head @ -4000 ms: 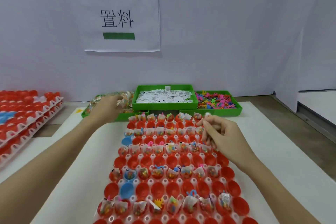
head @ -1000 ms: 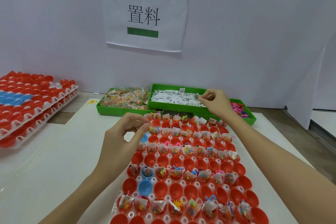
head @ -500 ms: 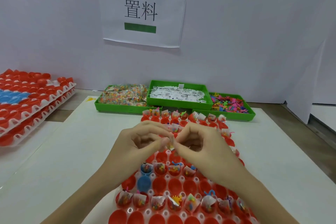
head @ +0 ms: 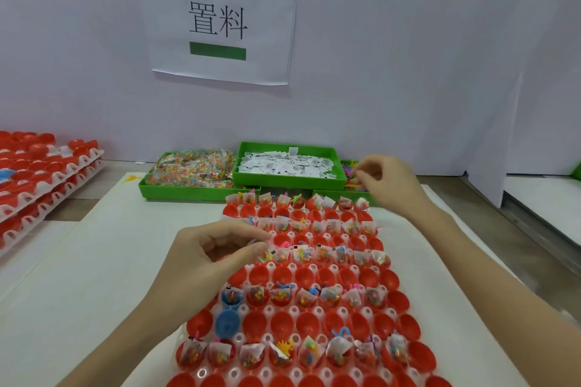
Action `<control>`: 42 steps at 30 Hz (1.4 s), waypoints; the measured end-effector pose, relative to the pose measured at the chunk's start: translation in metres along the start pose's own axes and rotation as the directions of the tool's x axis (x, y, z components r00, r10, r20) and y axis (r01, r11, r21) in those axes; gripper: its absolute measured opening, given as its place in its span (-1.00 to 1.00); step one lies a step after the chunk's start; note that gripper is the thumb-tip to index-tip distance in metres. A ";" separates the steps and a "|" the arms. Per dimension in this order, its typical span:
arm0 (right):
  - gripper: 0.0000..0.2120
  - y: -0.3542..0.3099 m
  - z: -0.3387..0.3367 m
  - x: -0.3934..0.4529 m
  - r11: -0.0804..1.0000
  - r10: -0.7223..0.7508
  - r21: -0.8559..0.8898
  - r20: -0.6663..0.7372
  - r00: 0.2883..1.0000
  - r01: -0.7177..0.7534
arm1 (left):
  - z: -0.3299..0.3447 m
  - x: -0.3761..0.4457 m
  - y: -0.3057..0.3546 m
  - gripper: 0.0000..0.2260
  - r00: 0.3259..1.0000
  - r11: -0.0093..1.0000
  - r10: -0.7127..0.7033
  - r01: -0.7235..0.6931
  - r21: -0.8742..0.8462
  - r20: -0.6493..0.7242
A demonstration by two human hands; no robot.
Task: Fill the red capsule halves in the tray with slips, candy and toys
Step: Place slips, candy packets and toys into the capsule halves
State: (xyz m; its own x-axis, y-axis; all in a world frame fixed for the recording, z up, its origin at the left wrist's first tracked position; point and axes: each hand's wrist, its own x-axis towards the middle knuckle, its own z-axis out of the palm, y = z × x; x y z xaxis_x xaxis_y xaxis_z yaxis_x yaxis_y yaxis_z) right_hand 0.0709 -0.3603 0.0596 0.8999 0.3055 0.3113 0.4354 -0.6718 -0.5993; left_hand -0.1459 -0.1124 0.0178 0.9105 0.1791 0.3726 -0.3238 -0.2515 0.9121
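Nearest the camera, the tray (head: 270, 267) of red capsule halves (head: 284, 325) lies lengthwise on the white mat (head: 94, 261), rows running away from the person. Filled rows — each cup holding a small candy packet and often a bright toy — alternate with bare red rows, which suggests the bare ones are the mating shells, left free on purpose. Two blue halves (head: 227, 322) sit at the left edge among the red.

The left hand (head: 204, 258) hovers over the left end of a filled row midway up the tray. Its thumb and forefinger are curled close together as if pinching; something small may sit between them, probably a slip or packet for the end cup, but I cannot tell what. Working from the row's end keeps the wrist clear of cups already loaded.

Farther out, the right hand (head: 388, 182) reaches over the tray's far edge to the green bin of toys (head: 352, 173), fingers bent down and gathered to pick — whether it has one yet is not visible. The bins stand side by side just beyond the tray, within easy reach: slips (head: 283, 165) in the middle, candy packets (head: 191, 170) on the left. At far left, stacked trays (head: 47, 173) of red halves wait.
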 end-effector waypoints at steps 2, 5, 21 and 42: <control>-0.86 0.034 0.001 0.028 0.988 0.066 -0.136 -0.062 0.996 -0.073 | 0.001 0.000 0.000 -0.85 1.000 1.000 0.002 -0.002 0.002 -0.003; -0.77 0.068 0.008 0.052 0.960 0.141 -0.244 -0.005 0.990 -0.138 | 0.002 0.000 -0.001 -0.85 1.000 1.000 0.004 -0.004 0.012 -0.009; -0.71 0.097 0.037 0.057 0.932 0.324 0.227 -0.183 0.928 -0.281 | 0.000 0.001 -0.006 -0.83 0.999 0.997 0.042 -0.043 0.057 0.002; -0.86 -0.054 0.027 -0.140 0.846 -0.117 0.526 0.026 0.993 0.086 | 0.015 -0.009 0.005 -0.84 0.983 0.988 0.155 -0.154 -0.011 0.104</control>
State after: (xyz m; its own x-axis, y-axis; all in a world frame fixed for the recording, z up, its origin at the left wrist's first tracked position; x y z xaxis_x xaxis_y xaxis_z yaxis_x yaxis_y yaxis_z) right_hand -0.0777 -0.3485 0.0279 0.8430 0.3996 0.3600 0.4595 -0.1874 -0.8682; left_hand -0.1522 -0.1293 0.0167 0.8712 0.0386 0.4893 -0.4631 -0.2657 0.8455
